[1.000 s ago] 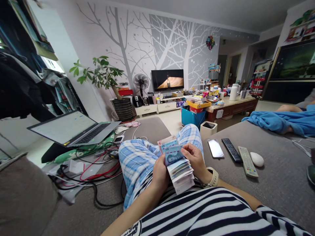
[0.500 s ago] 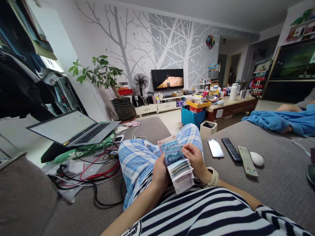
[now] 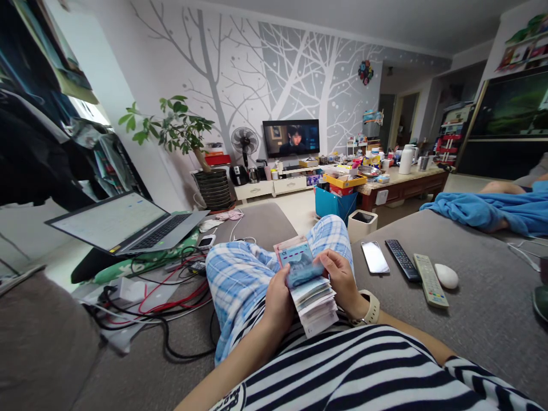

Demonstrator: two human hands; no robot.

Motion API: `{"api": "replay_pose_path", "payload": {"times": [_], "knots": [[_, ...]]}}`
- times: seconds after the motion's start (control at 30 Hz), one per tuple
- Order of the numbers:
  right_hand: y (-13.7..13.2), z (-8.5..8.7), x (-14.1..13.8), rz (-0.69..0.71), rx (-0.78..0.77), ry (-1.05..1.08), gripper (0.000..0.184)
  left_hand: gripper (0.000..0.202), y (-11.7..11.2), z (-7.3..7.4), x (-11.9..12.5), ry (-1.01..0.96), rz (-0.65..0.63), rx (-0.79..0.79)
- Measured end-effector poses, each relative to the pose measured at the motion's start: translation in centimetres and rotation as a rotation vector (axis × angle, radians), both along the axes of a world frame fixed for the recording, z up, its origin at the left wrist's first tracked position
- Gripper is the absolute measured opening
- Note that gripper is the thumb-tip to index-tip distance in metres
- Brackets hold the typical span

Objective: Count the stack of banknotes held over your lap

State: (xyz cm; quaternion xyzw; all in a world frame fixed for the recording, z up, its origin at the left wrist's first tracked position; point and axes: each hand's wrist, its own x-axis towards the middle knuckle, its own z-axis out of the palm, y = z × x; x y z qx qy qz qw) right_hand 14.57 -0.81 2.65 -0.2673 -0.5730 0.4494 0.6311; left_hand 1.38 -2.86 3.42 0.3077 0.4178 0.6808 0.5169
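A stack of banknotes [image 3: 314, 305] rests over my lap, its lower half fanned into many folded edges. My left hand [image 3: 278, 302] is closed on the stack's left side, thumb on top. On the right, my right hand [image 3: 340, 279] pinches the edge of a blue banknote [image 3: 299, 265], which is smeared by motion where it bends down. A pinkish note shows behind the blue ones at the top. The wrist on that side wears a pale watch [image 3: 369, 308]. Blue plaid trousers [image 3: 235, 274] lie under both hands.
Right of me on the grey sofa lie a phone [image 3: 375, 257], a black remote [image 3: 402, 260], a pale remote [image 3: 430, 279] and a white mouse [image 3: 446, 276]. At left are an open laptop [image 3: 124, 222] and tangled cables [image 3: 171, 308]. Another person's leg [image 3: 499, 224] is at far right.
The top blue note has been flipped downward by my right hand, exposing more of the blue note beneath. My left hand stays in place. The television picture has changed.
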Motion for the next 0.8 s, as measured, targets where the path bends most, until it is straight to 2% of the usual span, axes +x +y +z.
{"api": "replay_pose_path", "payload": {"times": [0.13,0.37,0.6,0.8], "knots": [[0.04,-0.06,-0.02,0.042,-0.006,0.022,0.037,0.022,-0.28,0.63,0.34,-0.053,-0.018,0.011],[0.18,0.14,-0.09,0.000,-0.022,0.018,0.028,0.027,-0.61,1.03,0.42,-0.090,-0.108,0.028],[0.73,-0.16,-0.16,-0.024,-0.058,0.066,0.028,0.014,-0.74,0.90,0.36,-0.066,-0.105,0.028],[0.88,-0.55,-0.10,0.007,-0.117,0.051,0.026,0.031,-0.84,0.43,0.64,-0.156,-0.184,0.036]]}}
